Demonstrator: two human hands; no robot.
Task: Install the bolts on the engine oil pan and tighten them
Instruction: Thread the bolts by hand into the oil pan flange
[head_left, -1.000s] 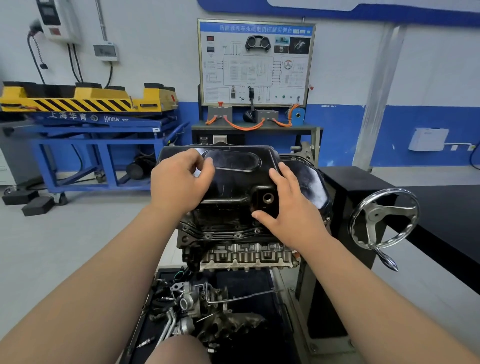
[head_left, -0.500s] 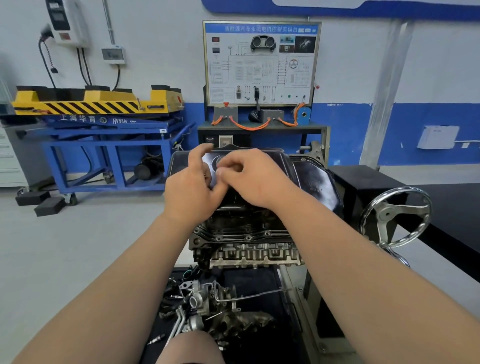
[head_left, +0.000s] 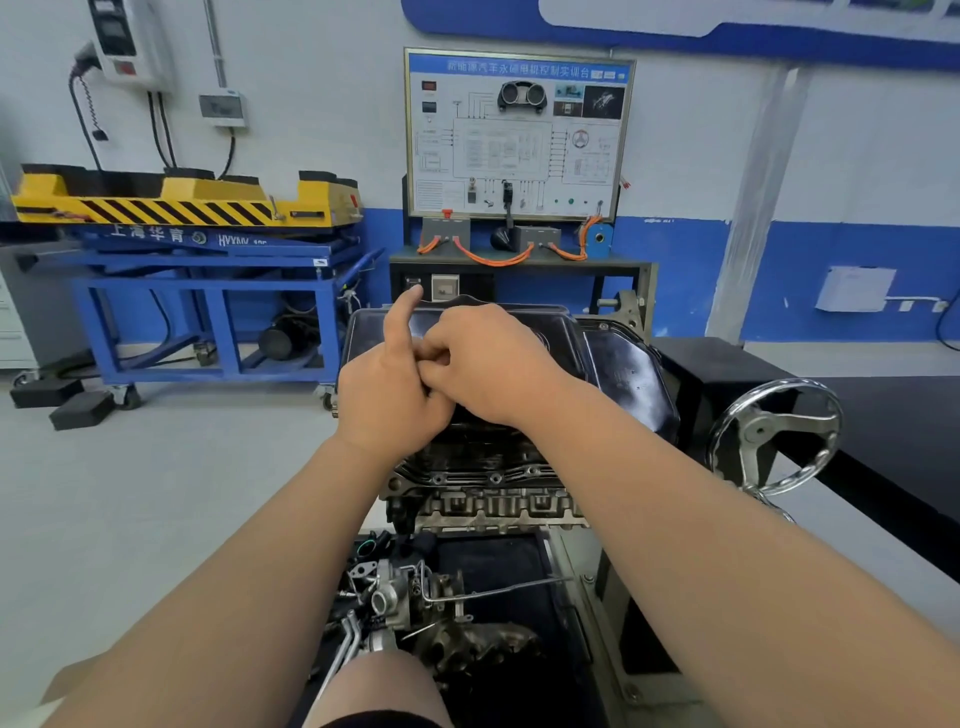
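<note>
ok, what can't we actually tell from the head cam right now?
Head view only.
Bolt in left hand or right hand: curled, overlapping fingers hide it.
Oil pan top centre: behind both hands.
Training board text: too small, blurred.
Parts tray near end: behind the knee, cut by the bottom edge.

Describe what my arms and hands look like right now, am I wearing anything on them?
Both are bare: no gloves on the left hand or the right hand. The left forearm and right forearm are uncovered to the frame edge, with no sleeve, watch or wristband showing. No rings show.
</note>
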